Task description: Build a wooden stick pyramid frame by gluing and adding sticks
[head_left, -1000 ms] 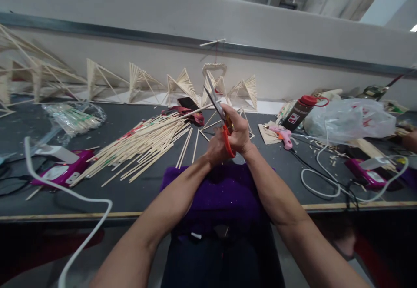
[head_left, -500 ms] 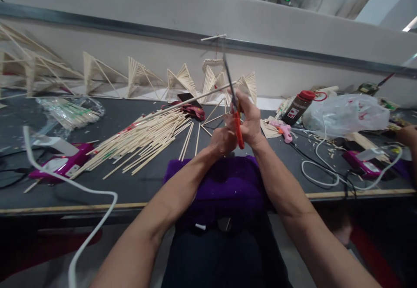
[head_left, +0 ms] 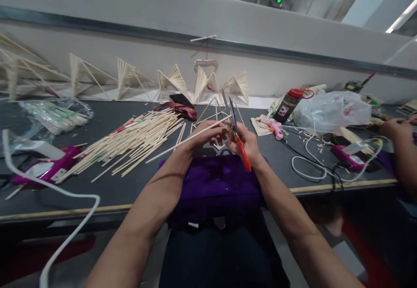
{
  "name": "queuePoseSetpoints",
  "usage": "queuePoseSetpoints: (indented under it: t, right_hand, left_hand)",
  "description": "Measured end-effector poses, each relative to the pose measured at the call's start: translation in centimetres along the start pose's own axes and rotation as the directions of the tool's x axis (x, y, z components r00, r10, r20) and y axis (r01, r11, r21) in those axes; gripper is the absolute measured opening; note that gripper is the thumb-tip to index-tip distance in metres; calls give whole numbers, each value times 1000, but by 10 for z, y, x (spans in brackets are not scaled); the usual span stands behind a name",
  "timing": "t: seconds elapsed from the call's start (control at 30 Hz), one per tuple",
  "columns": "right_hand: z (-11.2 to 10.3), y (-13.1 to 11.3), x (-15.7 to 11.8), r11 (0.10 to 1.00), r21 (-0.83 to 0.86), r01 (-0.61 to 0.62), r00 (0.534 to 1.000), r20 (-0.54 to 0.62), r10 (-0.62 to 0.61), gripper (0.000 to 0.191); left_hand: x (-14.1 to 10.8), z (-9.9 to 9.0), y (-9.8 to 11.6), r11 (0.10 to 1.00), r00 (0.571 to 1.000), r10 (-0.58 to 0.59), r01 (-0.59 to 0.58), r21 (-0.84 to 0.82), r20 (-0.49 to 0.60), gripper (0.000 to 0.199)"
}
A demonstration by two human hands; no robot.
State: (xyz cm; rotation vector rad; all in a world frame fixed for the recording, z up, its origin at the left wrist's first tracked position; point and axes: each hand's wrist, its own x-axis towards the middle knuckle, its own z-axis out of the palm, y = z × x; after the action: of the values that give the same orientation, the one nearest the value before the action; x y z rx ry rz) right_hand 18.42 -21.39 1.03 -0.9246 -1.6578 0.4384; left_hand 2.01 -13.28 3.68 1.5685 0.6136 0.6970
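Note:
My left hand [head_left: 208,136] has a long thin wooden stick [head_left: 169,149] in its fingers, slanting from lower left up to the right. Scissors [head_left: 243,152] with orange-red handles are in my right hand [head_left: 249,142]. Their blades point up and away, slightly parted, close to the stick's upper end. Both hands are near each other above the front of the table. Behind and below them, partly hidden, a small frame of joined sticks [head_left: 214,104] stands on the dark tabletop. To the left lies a large pile of loose wooden sticks [head_left: 130,142].
Fan-shaped stick models [head_left: 173,81] line the wall. On the right are a pink glue gun [head_left: 275,127], a dark bottle with red cap [head_left: 288,105], a plastic bag [head_left: 335,110] and cables. A purple cloth [head_left: 221,183] lies before me. Another person's hand [head_left: 395,131] shows far right.
My hands have come down, and the scissors are lower with their blades parted. The stick now lies lower, crossing over my left hand. The view has shifted slightly to the right.

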Motion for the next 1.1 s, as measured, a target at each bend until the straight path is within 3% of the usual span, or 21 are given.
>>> queuePoseSetpoints:
  t: [0.2, 0.43, 0.57, 0.7, 0.8, 0.9, 1.0, 1.1]
  right_hand:
    - [-14, -3, -6, 993, -32, -117, 984, 133, 121, 56]
    - [-22, 2, -12, 978, -133, -160, 957, 222, 187, 59]
    - [-27, 2, -12, 969, -168, -179, 964, 168, 207, 57]
    - [-30, 4, -11, 971, -188, -145, 974, 143, 174, 58]
    - [-28, 7, -11, 964, -245, -106, 985, 109, 136, 57]
    - [-23, 10, -11, 945, -315, -83, 996, 16, 92, 54]
    - [-16, 12, -12, 936, -342, -86, 996, -63, 69, 55]
    - [-10, 14, -13, 927, -369, -70, 996, -72, 47, 57]
  left_hand:
    - [-14, -26, 19, 989, 993, 30, -46, -144, -113, 25]
    - [-23, -29, 26, 993, 980, 101, -87, -84, 174, 28]
    - [-27, -27, 31, 993, 972, 116, -115, -16, 203, 34]
    - [-34, -28, 39, 973, 973, 141, -171, 156, 185, 32]
    - [-39, -28, 45, 871, 967, 203, -251, 423, 156, 26]
    - [-41, -24, 46, 674, 942, 323, -295, 677, 89, 19]
    - [-36, -12, 41, 539, 875, 484, -314, 781, 17, 19]
    - [-30, 3, 32, 525, 838, 545, -305, 795, -38, 20]
